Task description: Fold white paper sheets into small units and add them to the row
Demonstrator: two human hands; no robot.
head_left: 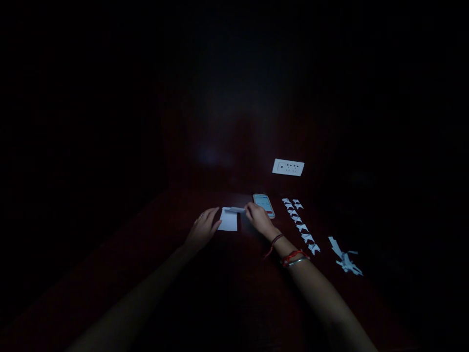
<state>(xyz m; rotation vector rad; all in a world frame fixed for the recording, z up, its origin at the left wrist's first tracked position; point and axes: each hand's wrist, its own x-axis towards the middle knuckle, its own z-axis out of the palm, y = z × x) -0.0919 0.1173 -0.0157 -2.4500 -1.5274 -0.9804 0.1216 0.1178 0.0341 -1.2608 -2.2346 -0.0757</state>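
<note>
A small white sheet of paper point(228, 222) lies on the dark reddish table in front of me. My left hand point(204, 229) rests at the sheet's left edge, thumb and fingers apart, with a ring on one finger. From the right, my right hand point(258, 218) pinches the end of a narrow piece of paper point(236, 209) raised over the sheet's top edge. Whether that piece is a folded flap of the sheet or a separate strip, I cannot tell. Just behind my right hand lies a phone point(264, 204) with its screen lit.
Right of the phone, a row of small notched paper cutouts point(301, 227) runs toward me, with a short second row beside its far end. Farther right sits a loose pile of paper scraps point(346, 261). A white socket plate point(288, 167) is behind. The surroundings are very dark.
</note>
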